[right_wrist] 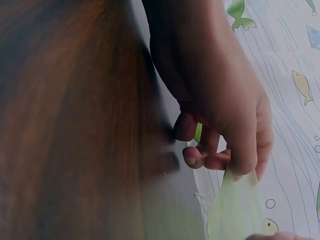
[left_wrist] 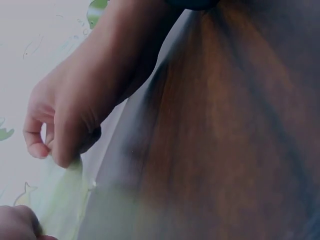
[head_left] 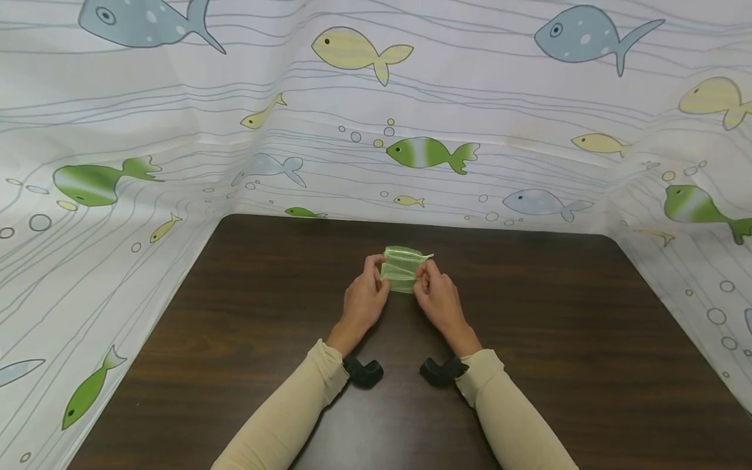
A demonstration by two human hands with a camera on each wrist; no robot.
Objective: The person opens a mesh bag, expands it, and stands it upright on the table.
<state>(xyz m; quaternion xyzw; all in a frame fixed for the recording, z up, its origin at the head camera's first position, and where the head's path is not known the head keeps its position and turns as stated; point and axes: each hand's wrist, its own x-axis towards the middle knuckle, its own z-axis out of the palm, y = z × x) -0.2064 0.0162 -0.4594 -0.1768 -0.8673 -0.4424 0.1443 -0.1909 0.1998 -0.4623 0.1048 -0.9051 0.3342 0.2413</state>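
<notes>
A small sheer pale-green organza bag [head_left: 402, 268] is held up over the far half of the dark table, stretched between both hands. On its left edge the thumb and fingers of my left hand [head_left: 362, 299] pinch the fabric. My right hand [head_left: 439, 300] pinches the right edge, near a short string end that sticks out at the upper right. In the right wrist view the bag [right_wrist: 236, 210] hangs from the thumb and index finger, with the other fingers curled. The left wrist view has the cloth [left_wrist: 62, 200] spanning down to the right hand's fingertips [left_wrist: 20, 222].
The dark wood-grain table [head_left: 235, 313] spreads around both arms. A white curtain [head_left: 352, 111] printed with fish encloses it at the back and sides. Black wrist mounts [head_left: 364, 372] sit at the cuffs of the cream sleeves [head_left: 294, 405].
</notes>
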